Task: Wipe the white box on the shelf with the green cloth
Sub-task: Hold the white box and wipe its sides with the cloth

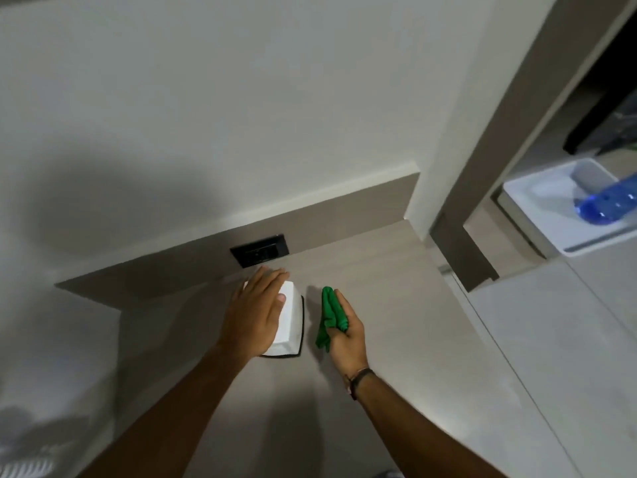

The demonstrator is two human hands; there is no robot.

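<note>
The white box [289, 319] stands on a beige shelf [386, 305], on a thin dark mat, close to the back wall. My left hand [255, 312] lies flat over the box's top and left side, fingers together, thumb on the top face. My right hand [346, 334] is just right of the box, a small gap apart, and holds a bunched green cloth [330, 317] that hangs from its fingers. A dark band sits on my right wrist.
A black wall socket [259, 250] sits in the low back panel just behind the box. A wall corner and a grey post [462, 250] bound the shelf on the right. Beyond them a white tray [551, 222] holds a blue bottle [606, 205].
</note>
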